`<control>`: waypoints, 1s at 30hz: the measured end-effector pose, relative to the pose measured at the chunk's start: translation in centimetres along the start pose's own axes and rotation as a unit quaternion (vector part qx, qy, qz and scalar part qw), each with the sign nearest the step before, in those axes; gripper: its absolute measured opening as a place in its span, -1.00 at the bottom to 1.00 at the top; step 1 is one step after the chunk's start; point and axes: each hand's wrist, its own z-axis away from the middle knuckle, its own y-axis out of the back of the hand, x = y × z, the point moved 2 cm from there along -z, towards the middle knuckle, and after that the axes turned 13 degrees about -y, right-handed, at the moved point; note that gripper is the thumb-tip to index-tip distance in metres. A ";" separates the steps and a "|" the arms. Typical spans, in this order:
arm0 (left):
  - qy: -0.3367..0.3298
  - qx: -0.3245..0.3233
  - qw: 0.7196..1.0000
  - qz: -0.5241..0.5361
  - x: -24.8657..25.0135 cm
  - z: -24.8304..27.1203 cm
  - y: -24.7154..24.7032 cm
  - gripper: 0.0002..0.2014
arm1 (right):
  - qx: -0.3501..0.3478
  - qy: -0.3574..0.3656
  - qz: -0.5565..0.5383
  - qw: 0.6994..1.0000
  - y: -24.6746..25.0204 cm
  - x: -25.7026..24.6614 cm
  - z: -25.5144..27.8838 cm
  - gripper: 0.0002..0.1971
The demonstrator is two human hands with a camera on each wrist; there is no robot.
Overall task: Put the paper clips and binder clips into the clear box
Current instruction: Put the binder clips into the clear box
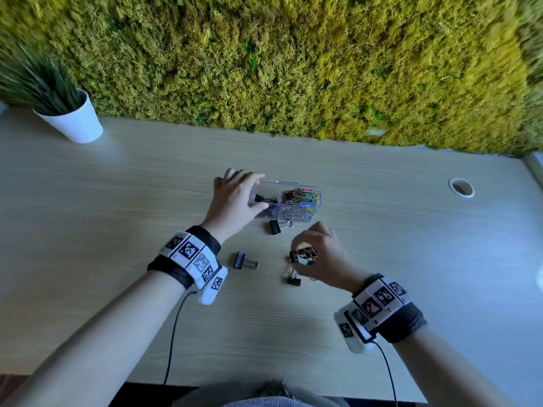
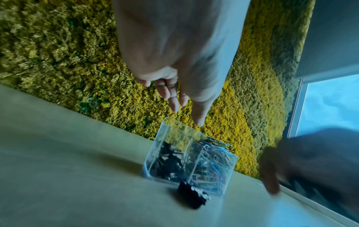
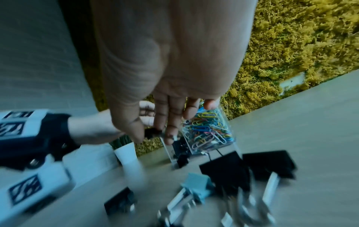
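The clear box (image 1: 296,217) stands mid-table with two compartments. Black binder clips (image 1: 264,198) fill its left one and coloured paper clips (image 1: 301,196) its right one. My left hand (image 1: 261,190) hovers at the box's left end with straight, spread fingers (image 2: 174,106) and holds nothing. My right hand (image 1: 299,254), nearer me, pinches a black binder clip (image 3: 153,132) between thumb and fingers, just above the table. Loose black binder clips lie before the box (image 1: 274,226), to the left (image 1: 242,259) and under my right hand (image 1: 293,279). A light blue clip (image 3: 196,184) lies there too.
A white pot with a grassy plant (image 1: 73,121) stands at the table's far left. A moss wall (image 1: 293,69) runs along the back edge. A round cable hole (image 1: 461,188) sits at the right. Thin cables (image 1: 173,333) hang from both wrists over the table's near edge.
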 end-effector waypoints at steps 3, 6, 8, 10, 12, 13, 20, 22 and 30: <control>0.000 0.024 1.000 0.007 0.3 1.9 -0.3 -0.54 | 0.057 -0.005 -0.061 0.996 1.5 -1.6 -2.0 -0.80; -0.003 0.020 0.999 0.030 0.7 3.7 -1.0 -0.62 | 0.137 -0.005 -0.054 0.989 2.6 -3.4 -4.8 -0.79; 0.000 0.013 0.999 0.039 1.1 4.6 -1.3 -0.64 | 0.156 -0.018 -0.038 0.987 2.8 -4.1 -6.6 -0.74; -0.004 0.008 0.999 0.044 1.5 5.3 -1.5 -0.65 | 0.157 -0.025 -0.020 0.987 2.8 -4.4 -7.8 -0.66; -0.015 0.013 0.999 0.046 2.2 5.8 -1.6 -0.69 | 0.168 -0.025 -0.025 0.985 3.1 -4.2 -7.8 -0.61; -0.017 0.013 0.999 0.050 2.5 6.0 -1.8 -0.72 | 0.180 -0.022 -0.034 0.983 3.3 -3.8 -7.4 -0.62; -0.020 -0.188 0.982 -0.026 5.9 6.5 -4.5 -0.48 | 0.177 -0.121 -0.025 0.976 3.0 1.4 -0.8 -0.90; -0.032 -0.248 0.966 -0.062 7.3 6.4 -5.2 -0.42 | 0.119 -0.169 0.022 0.978 2.5 2.6 0.9 -0.82; -0.046 -0.309 0.940 -0.138 9.0 5.6 -6.6 -0.28 | 0.073 -0.228 0.166 0.957 -1.3 2.9 4.0 -0.57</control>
